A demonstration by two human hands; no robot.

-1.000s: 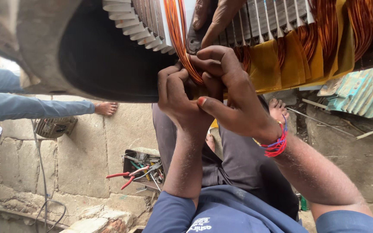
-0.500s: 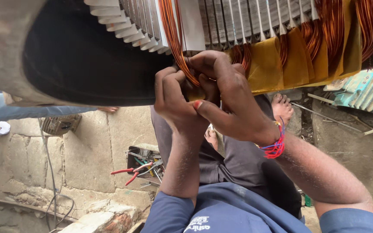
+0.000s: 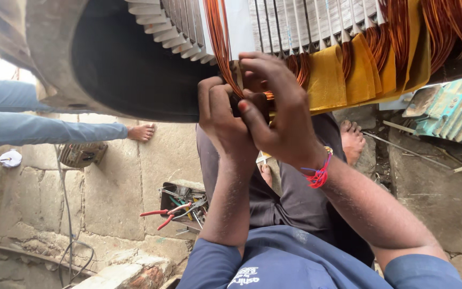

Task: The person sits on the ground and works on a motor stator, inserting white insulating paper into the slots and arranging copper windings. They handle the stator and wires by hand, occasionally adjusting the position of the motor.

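- Both hands raised together at the slotted edge of a big motor stator (image 3: 135,64), pinching one strand bundle of copper winding wire (image 3: 221,48).
- Left hand (image 3: 225,115) curled tight, grip closed narrow around the wire bundle just where it leaves the slot, seemingly to keep the strands gathered.
- Right hand (image 3: 279,107) folded over the left, fingertips (image 3: 252,67) pressed on the same bundle close against the laminations, seemingly to steer it; red thread band (image 3: 316,174) on that wrist.
- Wire bundle running upward from the hands along the slot teeth (image 3: 306,24), out of view at the top.
- Just right of the hands, yellow insulation paper (image 3: 330,80) folded between further copper coils (image 3: 445,27), likely to separate them.
- Below, well apart, red-handled pliers (image 3: 167,214) lying on an open tool box (image 3: 180,195) on the stone floor (image 3: 108,182).
- Far left, another person's blue-trousered leg (image 3: 38,128) stretched across the floor.
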